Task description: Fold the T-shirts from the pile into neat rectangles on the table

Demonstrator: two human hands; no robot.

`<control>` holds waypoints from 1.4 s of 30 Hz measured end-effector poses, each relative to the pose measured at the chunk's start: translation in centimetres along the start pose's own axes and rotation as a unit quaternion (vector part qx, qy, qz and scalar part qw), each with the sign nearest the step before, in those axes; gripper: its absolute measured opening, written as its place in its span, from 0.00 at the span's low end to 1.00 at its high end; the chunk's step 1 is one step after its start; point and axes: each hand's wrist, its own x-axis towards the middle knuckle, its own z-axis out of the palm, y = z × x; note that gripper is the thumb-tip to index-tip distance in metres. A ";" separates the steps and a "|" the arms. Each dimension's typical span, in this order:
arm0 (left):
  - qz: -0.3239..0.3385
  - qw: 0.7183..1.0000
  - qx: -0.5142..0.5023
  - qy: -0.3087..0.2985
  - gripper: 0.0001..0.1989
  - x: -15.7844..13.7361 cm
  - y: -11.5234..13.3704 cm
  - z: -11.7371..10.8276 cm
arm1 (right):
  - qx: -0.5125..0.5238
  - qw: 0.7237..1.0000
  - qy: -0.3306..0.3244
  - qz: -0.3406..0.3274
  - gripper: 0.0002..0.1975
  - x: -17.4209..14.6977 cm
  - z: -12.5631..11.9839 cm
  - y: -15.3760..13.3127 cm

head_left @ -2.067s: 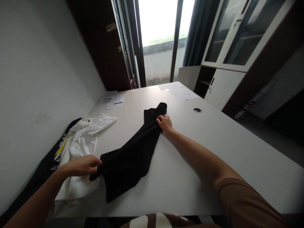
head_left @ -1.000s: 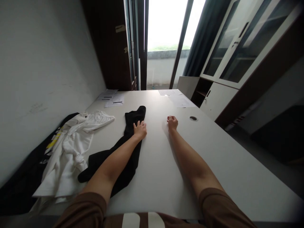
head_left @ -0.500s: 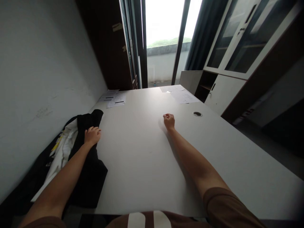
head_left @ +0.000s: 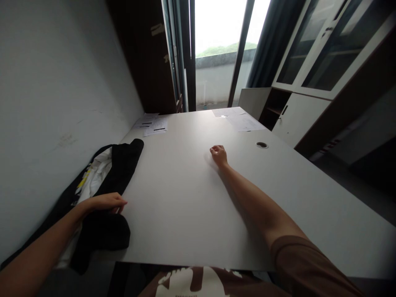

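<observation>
A black garment [head_left: 123, 165] with a white inner side [head_left: 98, 171] and a bit of yellow lies bunched along the left edge of the white table, against the wall. My left hand [head_left: 108, 202] is on its near part, fingers bent down and closed on the black cloth, with the fingertips partly hidden. Below that hand the cloth bulges in a rounded fold toward the front edge. Over the middle of the table my right hand [head_left: 219, 155] is closed with its fingers curled together. Whatever it may hold is too small to make out.
Printed sheets [head_left: 156, 125] lie at the table's far left and more papers [head_left: 244, 121] at the far right. A round cable hole [head_left: 262, 145] is set in the table [head_left: 185, 198]. White cabinets [head_left: 305, 113] stand at right, one lower door open.
My left hand has moved back toward me along the garment and closed, drawing the near cloth into a fold. My right hand has hardly moved. The view has shifted slightly.
</observation>
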 end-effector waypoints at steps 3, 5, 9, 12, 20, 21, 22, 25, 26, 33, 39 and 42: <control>-0.031 1.000 -0.005 0.000 0.32 0.6 -1.8 -1.0 | -0.021 0.996 -0.079 -0.045 0.11 -0.8 -0.2 -0.7; -0.029 1.000 -0.002 -0.001 0.30 1.6 -1.0 -1.2 | -0.067 0.988 -0.122 -0.070 0.11 -1.3 -0.3 -1.3; 0.078 0.983 0.085 0.145 0.21 5.4 4.4 -1.4 | -0.197 0.962 -0.160 -0.100 0.12 -2.5 -0.5 -2.8; 0.120 0.938 0.195 0.261 0.15 9.8 9.9 -1.3 | -0.277 0.927 -0.188 -0.168 0.12 -3.6 -0.5 -4.1; 0.160 0.868 0.215 0.419 0.08 20.2 21.9 1.7 | -0.309 0.899 -0.214 -0.223 0.13 -4.5 -1.0 -4.5; 0.171 0.862 0.204 0.432 0.08 20.8 22.6 2.3 | -0.305 0.898 -0.219 -0.228 0.13 -4.5 -1.2 -4.3; 0.184 0.856 0.194 0.443 0.09 21.2 23.1 2.9 | -0.301 0.897 -0.224 -0.233 0.14 -4.5 -1.4 -4.1; 0.231 0.843 0.175 0.453 0.09 21.3 23.0 4.2 | -0.288 0.897 -0.229 -0.242 0.15 -4.6 -1.8 -4.0; 0.245 0.842 0.171 0.450 0.09 21.1 22.5 4.3 | -0.284 0.898 -0.230 -0.246 0.15 -4.8 -1.9 -4.1; 0.342 0.818 0.156 0.436 0.09 18.2 14.9 3.2 | -0.260 0.892 -0.244 -0.278 0.15 -5.9 -1.6 -5.1; 0.298 0.820 0.149 0.466 0.11 18.0 12.8 2.7 | -0.222 0.902 -0.230 -0.291 0.21 -7.1 0.7 -5.9; 0.299 0.817 0.159 0.467 0.15 18.3 13.2 2.9 | -0.202 0.911 -0.208 -0.292 0.31 -7.1 1.3 -6.2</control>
